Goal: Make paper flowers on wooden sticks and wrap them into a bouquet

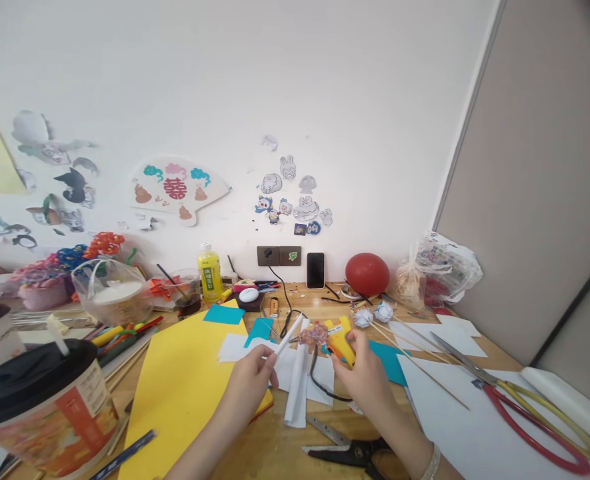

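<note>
My left hand (253, 372) pinches a thin white rolled paper (291, 333), which points up and away. In my right hand (363, 368) is a yellow hot glue gun (343, 343), its fingers wrapped round the handle. The gun's nozzle, crusted with clumpy pinkish-brown matter, points left close to the rolled paper; whether they touch, I cannot tell. Between my hands a folded or rolled white paper (297, 399) lies upright in view on white sheets. Black-handled scissors (351, 453) lie partly open under my right forearm.
Yellow card (175, 387) spreads at left beside a lidded paper cup (45, 407). Large red-and-yellow-handled scissors (517, 400) rest on white paper at right, near thin wooden sticks (425, 367). A red balloon (367, 274), phone (315, 270) and drink bottle (209, 273) line the wall.
</note>
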